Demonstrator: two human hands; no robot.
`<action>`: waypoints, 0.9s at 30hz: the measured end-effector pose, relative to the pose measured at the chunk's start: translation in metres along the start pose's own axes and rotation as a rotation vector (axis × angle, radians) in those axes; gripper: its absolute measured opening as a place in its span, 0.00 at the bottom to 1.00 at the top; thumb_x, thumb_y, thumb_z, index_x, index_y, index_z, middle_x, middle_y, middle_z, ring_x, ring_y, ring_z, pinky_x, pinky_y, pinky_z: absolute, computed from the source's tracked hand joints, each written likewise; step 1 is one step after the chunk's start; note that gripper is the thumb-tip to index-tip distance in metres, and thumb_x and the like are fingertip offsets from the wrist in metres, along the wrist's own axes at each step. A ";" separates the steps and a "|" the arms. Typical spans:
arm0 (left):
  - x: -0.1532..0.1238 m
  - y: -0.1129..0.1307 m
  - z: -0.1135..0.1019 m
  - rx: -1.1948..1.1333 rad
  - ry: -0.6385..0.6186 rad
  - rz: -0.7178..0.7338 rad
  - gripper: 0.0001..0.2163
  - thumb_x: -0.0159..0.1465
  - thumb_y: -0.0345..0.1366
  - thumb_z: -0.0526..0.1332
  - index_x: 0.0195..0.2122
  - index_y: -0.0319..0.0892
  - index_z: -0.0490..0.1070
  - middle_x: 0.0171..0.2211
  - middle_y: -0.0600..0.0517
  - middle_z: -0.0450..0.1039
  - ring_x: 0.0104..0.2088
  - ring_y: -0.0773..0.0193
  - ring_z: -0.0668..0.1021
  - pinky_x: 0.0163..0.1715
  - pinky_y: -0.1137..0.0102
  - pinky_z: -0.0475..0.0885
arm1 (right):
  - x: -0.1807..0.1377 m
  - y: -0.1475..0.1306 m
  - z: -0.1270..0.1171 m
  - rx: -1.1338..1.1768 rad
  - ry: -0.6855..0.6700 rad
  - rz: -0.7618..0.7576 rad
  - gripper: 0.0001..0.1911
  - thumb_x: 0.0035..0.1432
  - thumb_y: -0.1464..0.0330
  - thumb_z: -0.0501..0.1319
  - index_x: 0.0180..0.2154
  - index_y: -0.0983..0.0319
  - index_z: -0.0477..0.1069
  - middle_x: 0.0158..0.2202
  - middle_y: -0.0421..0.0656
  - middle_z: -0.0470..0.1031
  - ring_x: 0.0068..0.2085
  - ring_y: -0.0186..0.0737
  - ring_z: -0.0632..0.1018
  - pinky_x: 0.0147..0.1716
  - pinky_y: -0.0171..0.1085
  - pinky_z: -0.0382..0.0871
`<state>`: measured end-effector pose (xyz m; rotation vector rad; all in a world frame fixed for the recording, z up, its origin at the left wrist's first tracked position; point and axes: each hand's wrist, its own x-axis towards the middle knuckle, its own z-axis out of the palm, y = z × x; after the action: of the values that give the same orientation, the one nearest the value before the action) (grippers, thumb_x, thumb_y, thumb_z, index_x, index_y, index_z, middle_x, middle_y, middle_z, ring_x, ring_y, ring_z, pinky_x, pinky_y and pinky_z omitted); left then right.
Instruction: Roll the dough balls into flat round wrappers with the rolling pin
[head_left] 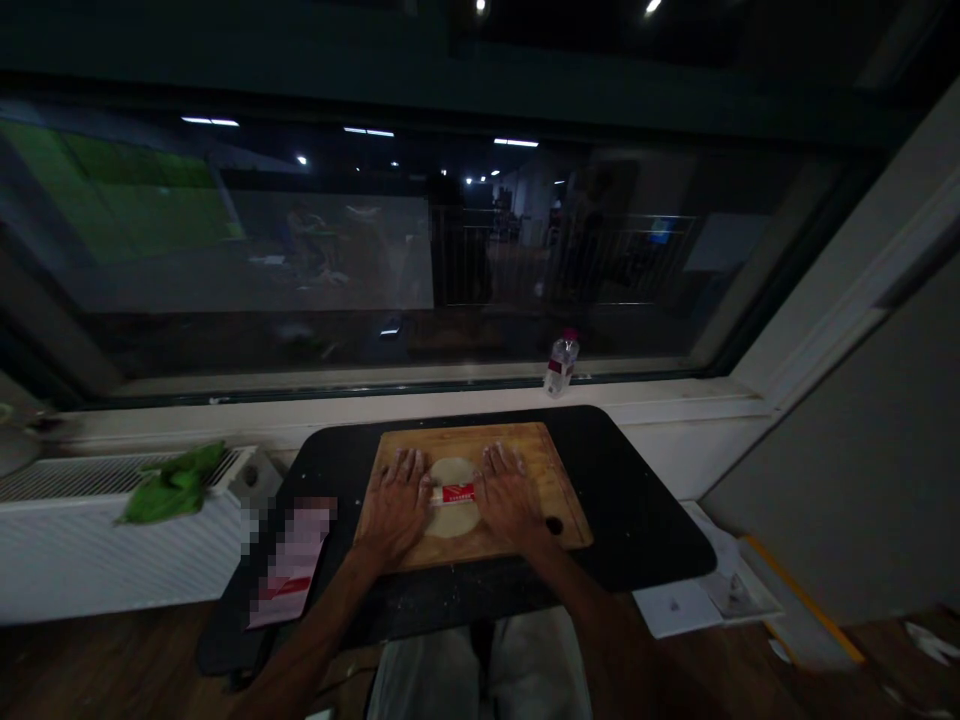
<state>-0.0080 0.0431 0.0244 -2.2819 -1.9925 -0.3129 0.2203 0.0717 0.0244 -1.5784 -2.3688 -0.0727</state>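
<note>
A round flat piece of pale dough (452,474) lies on a wooden cutting board (559,478) on a black table (637,510). Across the dough lies a rolling pin with a red label (457,493). My left hand (396,500) presses flat on the pin's left end, fingers stretched forward. My right hand (507,497) lies flat on its right end the same way. Both palms cover the pin's ends, so only the labelled middle shows.
A small plastic bottle (561,365) stands on the window sill behind the table. A green cloth (171,486) lies on the white radiator at left. A blurred pink packet (291,562) sits at the table's left edge. Papers (686,605) lie on the floor at right.
</note>
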 end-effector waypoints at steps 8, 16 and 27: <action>-0.038 0.011 -0.006 -0.016 0.004 0.010 0.29 0.80 0.42 0.40 0.78 0.41 0.60 0.78 0.45 0.60 0.79 0.48 0.60 0.74 0.48 0.62 | -0.043 -0.011 0.004 0.058 0.089 0.001 0.31 0.79 0.65 0.47 0.76 0.72 0.61 0.76 0.59 0.63 0.78 0.57 0.61 0.77 0.57 0.51; -0.067 0.016 -0.001 -0.046 0.040 0.005 0.29 0.81 0.44 0.40 0.79 0.45 0.58 0.78 0.48 0.60 0.79 0.49 0.61 0.76 0.48 0.59 | -0.075 -0.021 0.008 0.074 0.163 0.023 0.29 0.79 0.66 0.49 0.75 0.70 0.63 0.77 0.56 0.63 0.79 0.52 0.60 0.78 0.53 0.48; -0.080 -0.004 0.014 -0.128 0.261 0.169 0.23 0.81 0.40 0.48 0.73 0.46 0.69 0.72 0.48 0.72 0.73 0.54 0.72 0.73 0.51 0.67 | -0.110 -0.030 0.019 0.015 0.361 -0.021 0.34 0.76 0.71 0.52 0.79 0.69 0.54 0.75 0.55 0.67 0.77 0.52 0.64 0.76 0.55 0.54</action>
<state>-0.0203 -0.0315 -0.0065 -2.3226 -1.6867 -0.7010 0.2284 -0.0342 -0.0195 -1.3968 -2.0995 -0.3163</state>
